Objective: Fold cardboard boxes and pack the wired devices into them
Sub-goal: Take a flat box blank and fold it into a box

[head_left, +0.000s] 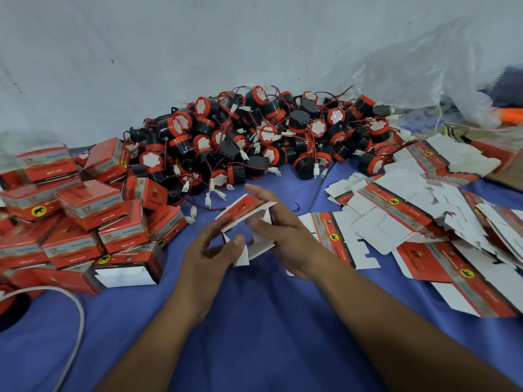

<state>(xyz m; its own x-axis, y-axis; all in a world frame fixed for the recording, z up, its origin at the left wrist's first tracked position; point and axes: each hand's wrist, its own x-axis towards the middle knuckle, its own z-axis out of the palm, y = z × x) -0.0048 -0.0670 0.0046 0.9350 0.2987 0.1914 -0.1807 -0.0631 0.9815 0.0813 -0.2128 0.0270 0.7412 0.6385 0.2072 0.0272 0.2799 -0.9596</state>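
A half-formed carton (249, 216) sat at the centre of the frame, over the blue bench (254, 321), held in both hands. The left hand (210, 251) pinched a lower white flap and the right hand (278, 233) clasped its side. Folding looked underway. Next, I'd judge, the flaps needed tucking before 1 unit from the heap of wired devices (254, 137) at upper centre went in.

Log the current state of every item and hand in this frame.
half-folded box, partly formed, flaps open
left hand, grips its near flap
right hand, grips its far side
finished boxes, folded up, piled at left
flat blanks, unfolded, scattered at right
wired devices, loose, heaped behind
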